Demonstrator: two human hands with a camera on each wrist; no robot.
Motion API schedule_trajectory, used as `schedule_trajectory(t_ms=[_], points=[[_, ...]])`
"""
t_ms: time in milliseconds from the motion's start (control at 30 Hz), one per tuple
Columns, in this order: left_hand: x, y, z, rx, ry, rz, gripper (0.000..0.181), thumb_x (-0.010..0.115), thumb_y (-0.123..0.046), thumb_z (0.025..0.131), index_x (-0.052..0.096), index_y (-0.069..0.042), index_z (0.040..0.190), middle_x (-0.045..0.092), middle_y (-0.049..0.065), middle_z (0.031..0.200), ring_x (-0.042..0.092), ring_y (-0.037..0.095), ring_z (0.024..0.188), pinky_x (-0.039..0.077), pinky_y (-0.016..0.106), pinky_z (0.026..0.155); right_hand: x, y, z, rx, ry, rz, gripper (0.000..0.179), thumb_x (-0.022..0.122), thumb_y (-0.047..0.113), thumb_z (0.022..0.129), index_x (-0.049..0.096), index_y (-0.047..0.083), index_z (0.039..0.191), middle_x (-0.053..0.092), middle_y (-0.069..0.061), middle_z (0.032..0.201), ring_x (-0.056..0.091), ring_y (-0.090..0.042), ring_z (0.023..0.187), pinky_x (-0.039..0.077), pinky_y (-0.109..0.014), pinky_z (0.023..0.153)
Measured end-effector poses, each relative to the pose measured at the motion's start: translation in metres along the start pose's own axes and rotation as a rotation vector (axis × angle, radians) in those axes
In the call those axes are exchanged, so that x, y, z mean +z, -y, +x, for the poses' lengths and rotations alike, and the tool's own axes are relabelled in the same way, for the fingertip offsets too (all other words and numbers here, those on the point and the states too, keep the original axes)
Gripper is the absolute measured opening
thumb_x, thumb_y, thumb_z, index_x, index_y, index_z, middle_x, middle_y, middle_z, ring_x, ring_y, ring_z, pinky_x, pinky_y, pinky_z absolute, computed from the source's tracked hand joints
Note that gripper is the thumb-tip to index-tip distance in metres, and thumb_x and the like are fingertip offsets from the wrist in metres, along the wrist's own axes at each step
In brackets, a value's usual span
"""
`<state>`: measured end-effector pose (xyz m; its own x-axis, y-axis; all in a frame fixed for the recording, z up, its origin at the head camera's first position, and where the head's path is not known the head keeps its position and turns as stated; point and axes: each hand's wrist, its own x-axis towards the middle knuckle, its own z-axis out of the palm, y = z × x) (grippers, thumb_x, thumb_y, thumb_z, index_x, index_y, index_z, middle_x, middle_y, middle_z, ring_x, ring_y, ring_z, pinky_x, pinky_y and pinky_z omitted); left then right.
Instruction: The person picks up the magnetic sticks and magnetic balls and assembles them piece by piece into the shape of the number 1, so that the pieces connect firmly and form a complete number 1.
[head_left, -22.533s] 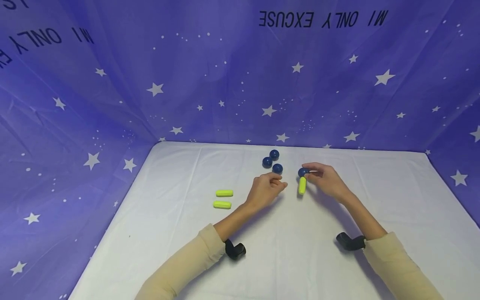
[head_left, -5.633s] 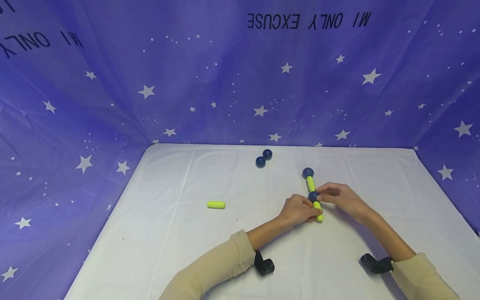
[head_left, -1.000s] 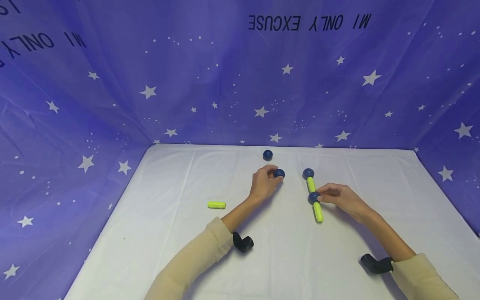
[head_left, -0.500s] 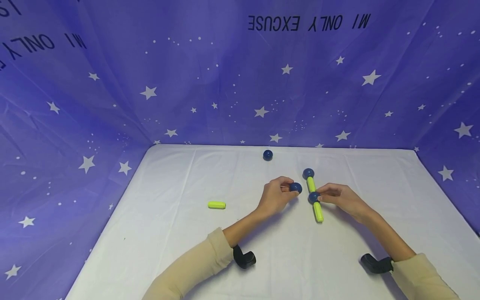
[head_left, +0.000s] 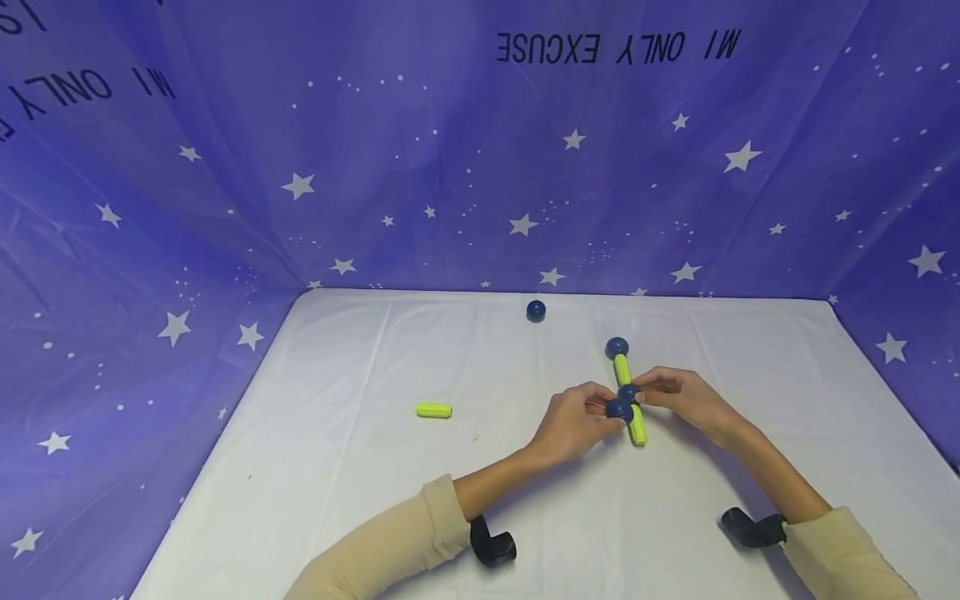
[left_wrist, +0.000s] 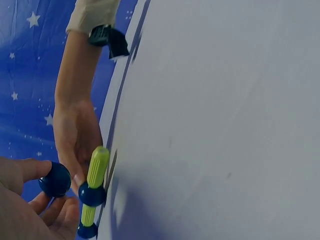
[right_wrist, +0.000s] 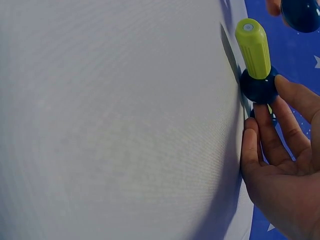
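My left hand (head_left: 573,423) pinches a loose blue ball (left_wrist: 55,180) between thumb and fingers. With my right hand (head_left: 690,404) I pinch the middle ball (right_wrist: 259,86) of a chain of parts. That chain runs from a far blue ball (head_left: 617,347) through a yellow-green ribbed rod (head_left: 622,369) and the middle ball to a nearer yellow-green rod (right_wrist: 253,50). The nearer rod's free end shows a small round metallic centre in the right wrist view. In the head view the loose ball overlaps the chain; both wrist views show a gap between it and the nearer rod.
One more blue ball (head_left: 536,311) rests near the back edge of the white-covered table (head_left: 360,500). To the left lies a single yellow-green rod (head_left: 434,410). A purple cloth (head_left: 420,167) with white stars hangs behind and at the sides.
A second ball and second rod have joined the earlier ball-and-rod piece. Over the last second my left hand has carried a ball rightward and nearer, up to the chain; my right hand stays put.
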<state>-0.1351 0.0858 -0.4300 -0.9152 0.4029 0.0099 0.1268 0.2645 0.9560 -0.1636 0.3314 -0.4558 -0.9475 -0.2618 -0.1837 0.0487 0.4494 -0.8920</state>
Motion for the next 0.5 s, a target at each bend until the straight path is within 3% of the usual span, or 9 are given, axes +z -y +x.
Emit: schedule_trajectory(t_ms=[500], points=[[0.019, 0.005, -0.011, 0.047, 0.108, 0.0, 0.027, 0.082, -0.003, 0.08, 0.07, -0.002, 0.103, 0.072, -0.004, 0.088, 0.065, -0.003, 0.077, 0.051, 0.013, 0.069, 0.001, 0.002, 0.0, 0.008, -0.014, -0.026, 0.037, 0.072, 0.025, 0.094, 0.066, 0.003, 0.123, 0.065, -0.015, 0.124, 0.052, -0.036, 0.123, 0.037, -0.055, 0.096]])
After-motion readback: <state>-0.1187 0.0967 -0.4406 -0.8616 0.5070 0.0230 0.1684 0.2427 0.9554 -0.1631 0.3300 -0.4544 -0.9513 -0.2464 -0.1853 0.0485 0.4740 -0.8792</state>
